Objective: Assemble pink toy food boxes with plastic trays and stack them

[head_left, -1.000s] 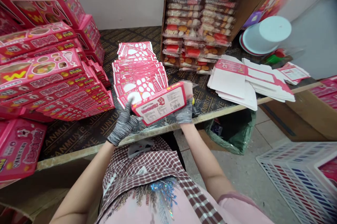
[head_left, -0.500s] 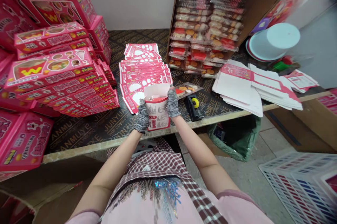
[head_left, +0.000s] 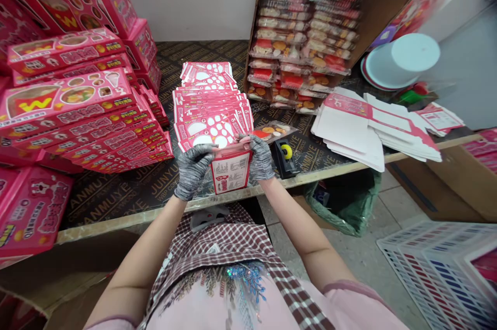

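1. Dark printed board (head_left: pixel 112 200) is serving as the worktable, and its front edge is running beneath the person's wrists.
2. Stacked pink food cartons (head_left: pixel 66 102) are occupying the left side, while a fanned row of flat pink carton blanks (head_left: pixel 212 113) is lying at the centre. White-backed flat blanks (head_left: pixel 349 131) are lying to the right.
3. A brown carton of packaged snack trays (head_left: pixel 298 35) is standing behind the blanks, and a black tape dispenser with a yellow core (head_left: pixel 285 156) is sitting just beside the right hand.
4. A pink-and-white carton (head_left: pixel 231 170) is being held between both hands, directly in front of the blank row and above the table's front edge.
5. Its long axis is standing nearly upright, with a slight tilt. Its white printed panel is facing the camera, and its pink upper end is lying beneath the hands.
6. The left hand (head_left: pixel 193 170), gloved in grey knit, is closing around the carton's upper left side and reaching across its top.
7. The right hand (head_left: pixel 261 158), gloved the same way, is gripping the upper right side, so the two hands are nearly meeting over the carton.
8. Both bare forearms are extending forward from the person's body and converging towards the carton, with the elbows held well apart.
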{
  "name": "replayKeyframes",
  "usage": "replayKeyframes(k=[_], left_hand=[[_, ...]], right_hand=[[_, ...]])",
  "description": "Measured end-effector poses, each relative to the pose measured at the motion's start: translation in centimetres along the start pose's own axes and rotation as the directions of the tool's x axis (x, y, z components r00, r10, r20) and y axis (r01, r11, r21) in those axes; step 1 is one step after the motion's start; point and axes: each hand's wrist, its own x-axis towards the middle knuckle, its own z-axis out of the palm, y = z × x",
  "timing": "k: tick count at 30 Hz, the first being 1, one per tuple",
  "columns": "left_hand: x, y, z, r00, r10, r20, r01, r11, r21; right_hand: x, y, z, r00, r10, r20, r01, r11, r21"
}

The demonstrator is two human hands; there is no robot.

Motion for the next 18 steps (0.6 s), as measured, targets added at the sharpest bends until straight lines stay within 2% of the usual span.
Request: replayKeyframes(k=[2,5,7,9,12,15,18], left_hand=[[-0.7,1.3,-0.6,0.991,0.092,0.097,-0.1,0.992,0.082],[-1.2,2.1,-0.8,0.964,0.205,0.166,-0.236,0.952,0.194],[-1.2,2.1,-0.8,0.946,0.26,0.193,-0.305,0.916,0.262],[-0.9,2.2,-0.8,0.933,0.279,0.225,-0.34,0.891,0.303],[-0.4,2.7,-0.9,0.953,0.198,0.23,-0.261,0.92,0.291],[0.2,3.6,-0.9,0.972,0.05,0.23,-0.111,0.959,0.26],[0.6,4.2,-0.7,0.974,0.024,0.227,-0.085,0.961,0.264]], right_hand=[[-0.8,-0.8,0.2,0.998,-0.063,0.016,0.061,0.994,0.088],[-2.0,-1.2,-0.1,0.995,-0.063,0.073,0.05,0.986,0.16],[-2.6,-1.2,-0.7,0.992,-0.111,0.06,0.105,0.991,0.087],[-3.0,-1.2,-1.4,0.981,-0.193,0.026,0.195,0.978,-0.079],[-2.9,-1.6,-2.0,0.968,-0.252,0.013,0.245,0.929,-0.276],[-2.2,-2.7,-2.1,0.973,-0.225,0.055,0.231,0.924,-0.304],[-1.1,-3.5,-2.1,0.981,-0.181,0.074,0.195,0.938,-0.287]])
